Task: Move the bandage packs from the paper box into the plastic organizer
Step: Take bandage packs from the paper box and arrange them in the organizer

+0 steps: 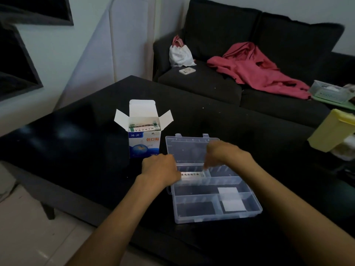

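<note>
Bandage packs are being kept upright in the paper box, which is standing open on the black table with its flaps spread, just left of the organizer. Blue and orange print is being shown on the box front. One further pack is being held over the organizer's far row of compartments, at or just inside the row; whether it is touching the floor of a compartment cannot be told. Its left end is being gripped by the left hand, whose fingers are curled down at the organizer's left edge. Its right end is being pinched or pressed by the downward-pointing fingertips of the right hand, which is blurred, so the exact grip cannot be told. The organizer is being kept open, its clear lid lying flat on the table behind the tray. Two white squares are being seen in the nearer right compartments. Behind the table, a white bag and a phone are being carried by the dark sofa, and a pink garment is being draped over its seat. At the right edge, a yellow container is being partly cut off.
</note>
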The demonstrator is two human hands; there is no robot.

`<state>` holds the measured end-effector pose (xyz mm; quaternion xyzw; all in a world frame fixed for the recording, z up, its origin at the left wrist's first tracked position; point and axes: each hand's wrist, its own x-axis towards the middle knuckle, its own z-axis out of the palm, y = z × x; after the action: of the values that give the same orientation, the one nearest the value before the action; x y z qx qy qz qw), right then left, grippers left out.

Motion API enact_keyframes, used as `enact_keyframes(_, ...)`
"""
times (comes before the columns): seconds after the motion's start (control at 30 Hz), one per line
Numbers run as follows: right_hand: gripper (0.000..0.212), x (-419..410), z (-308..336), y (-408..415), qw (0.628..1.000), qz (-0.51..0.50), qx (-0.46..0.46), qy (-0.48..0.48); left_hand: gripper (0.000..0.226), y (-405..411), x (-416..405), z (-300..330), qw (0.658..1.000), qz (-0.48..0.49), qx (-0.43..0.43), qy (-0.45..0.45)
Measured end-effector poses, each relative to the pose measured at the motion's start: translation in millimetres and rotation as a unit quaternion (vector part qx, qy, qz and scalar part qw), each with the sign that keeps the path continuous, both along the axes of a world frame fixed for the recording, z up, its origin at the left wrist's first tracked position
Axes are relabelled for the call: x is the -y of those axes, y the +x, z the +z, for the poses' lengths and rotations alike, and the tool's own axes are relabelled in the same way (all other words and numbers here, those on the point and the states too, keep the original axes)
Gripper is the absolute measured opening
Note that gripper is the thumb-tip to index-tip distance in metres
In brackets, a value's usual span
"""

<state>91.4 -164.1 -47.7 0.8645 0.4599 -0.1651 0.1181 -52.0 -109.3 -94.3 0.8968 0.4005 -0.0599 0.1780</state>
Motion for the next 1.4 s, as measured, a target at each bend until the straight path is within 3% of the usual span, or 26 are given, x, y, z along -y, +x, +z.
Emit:
enact_keyframes(0.13,0.026,4.1,-3.5,-1.7,0.994,0.013,-0.093,-0.06,0.026,-6.8,-0.9,7.4,0.999,-0.033,-0.036,-0.002)
enact_keyframes(0.23,0.03,14.6,-4.0,4.3,0.99,-0.003,-0.127,-0.059,0.027,-14.3,-7.9,12.1,0.988,-0.003,0.041,-0.15)
enact_keyframes(0.33,0.036,25.0,-5.2,5.9,0.984,-0.008,-0.167,-0.061,0.039,-18.9,-8.5,16.8,0.948,0.052,0.113,-0.294)
enact_keyframes(0.5,0.038,34.3,-3.1,-2.0,0.98,0.008,-0.19,-0.06,0.038,-10.6,-0.1,18.5,0.94,0.045,0.123,-0.314)
enact_keyframes(0.57,0.04,33.9,-2.0,-6.7,0.975,0.012,-0.215,-0.058,0.035,-8.2,4.3,16.5,0.955,0.02,0.105,-0.277)
enact_keyframes(0.67,0.038,31.4,3.8,-5.6,0.973,0.034,-0.22,-0.056,0.029,-6.1,9.8,9.1,0.993,-0.035,0.038,-0.105)
enact_keyframes(0.77,0.032,25.4,6.1,10.5,0.984,0.004,-0.176,0.002,0.027,-0.4,13.7,0.6,0.998,-0.041,0.031,-0.021)
enact_keyframes(0.87,0.027,18.8,-3.8,19.1,0.997,-0.02,-0.071,0.03,0.027,5.0,13.8,-3.0,0.998,-0.021,0.058,0.016)
enact_keyframes(0.97,0.024,15.7,-12.1,14.0,0.996,0.034,-0.006,0.082,0.022,7.0,12.5,-2.7,0.996,0.002,0.083,0.026)
enact_keyframes(1.03,0.02,18.6,-10.3,12.6,0.987,0.098,-0.017,0.127,0.016,6.7,11.5,-1.7,0.995,-0.004,0.098,0.029)
enact_keyframes(1.13,0.027,25.8,-6.9,9.1,0.974,0.191,-0.038,0.117,0.013,4.7,11.1,-0.2,0.992,-0.02,0.12,0.036)
enact_keyframes(1.27,0.024,33.5,-3.5,11.1,0.962,0.211,-0.043,0.17,0.015,4.5,11.6,-0.4,0.99,-0.034,0.129,0.046)
enact_keyframes(1.4,0.019,42.0,-9.5,10.8,0.96,0.232,-0.011,0.155,0.017,4.0,10.6,-0.3,0.989,-0.059,0.122,0.053)
